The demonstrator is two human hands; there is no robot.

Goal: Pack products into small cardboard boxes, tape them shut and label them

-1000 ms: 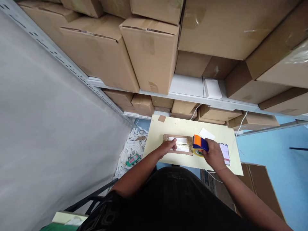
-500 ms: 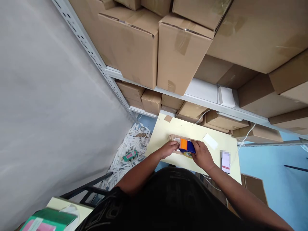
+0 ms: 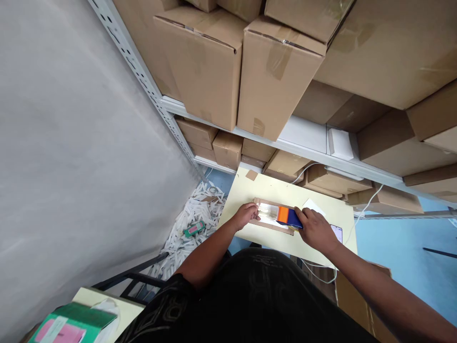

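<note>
touching the parcel (image 3: 268,213), seemingly, is a tape dispenser (image 3: 290,216) in right fingers (image 3: 302,216).

The place looks like a stockroom with a packing spot. Metal shelving (image 3: 302,151) with a perforated post (image 3: 132,57) stands past the far edge of a pale table (image 3: 233,197), loaded with plain brown cartons (image 3: 282,85), several taped. Closer to the table's left edge than its right, a tape dispenser (image 3: 290,217) is over a flat cardboard parcel (image 3: 268,214). Beyond that left edge, white strips (image 3: 180,228) litter the floor.
</note>
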